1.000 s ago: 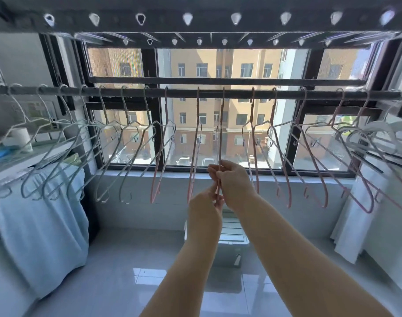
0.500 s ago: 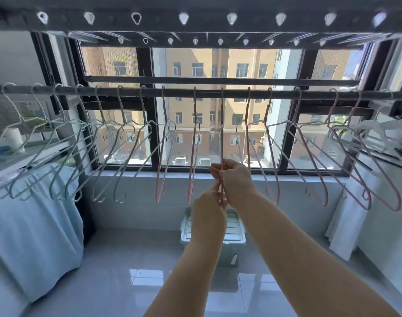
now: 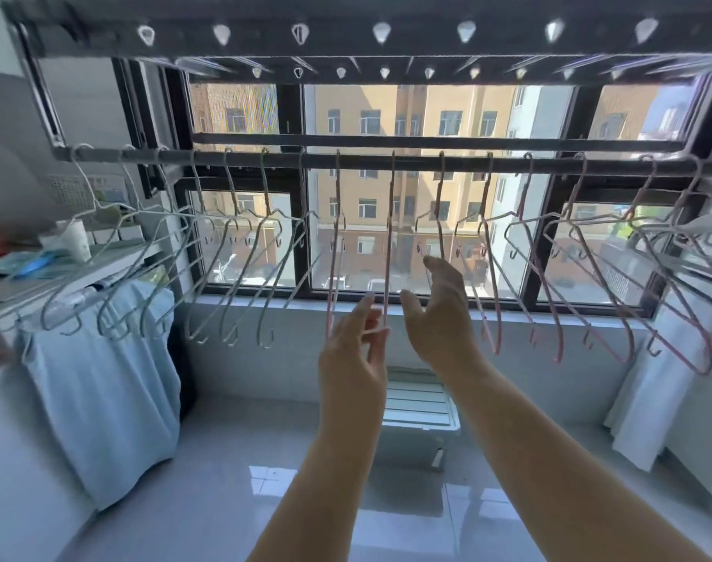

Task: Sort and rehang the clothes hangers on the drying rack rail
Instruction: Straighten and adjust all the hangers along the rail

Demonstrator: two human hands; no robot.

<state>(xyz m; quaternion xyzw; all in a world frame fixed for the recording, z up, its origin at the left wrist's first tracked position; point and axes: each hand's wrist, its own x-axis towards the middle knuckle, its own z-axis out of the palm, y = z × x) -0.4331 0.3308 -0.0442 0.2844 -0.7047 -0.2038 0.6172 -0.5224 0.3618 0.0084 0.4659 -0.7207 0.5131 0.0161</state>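
A dark rail (image 3: 411, 161) runs across in front of the window. Several grey wire hangers (image 3: 240, 273) hang on its left half and several pink hangers (image 3: 548, 277) on its right half. One pink hanger (image 3: 388, 257) hangs edge-on near the middle. My left hand (image 3: 354, 358) is just below and left of it, fingers loosely apart, fingertips at its lower end. My right hand (image 3: 439, 318) is to its right, palm open and fingers spread, holding nothing, close to the neighbouring pink hanger (image 3: 440, 221).
An overhead rack bar with a row of holes (image 3: 423, 32) spans the top. On the left is a shelf with bottles (image 3: 74, 241) over a blue cloth cover (image 3: 103, 379). A white plastic box (image 3: 419, 411) sits on the tiled floor below; white fabric (image 3: 650, 399) hangs at right.
Both hands were pinched together on the middle pink hanger's lower end. My right hand has let go, opened and moved right; my left hand's fingers have loosened.
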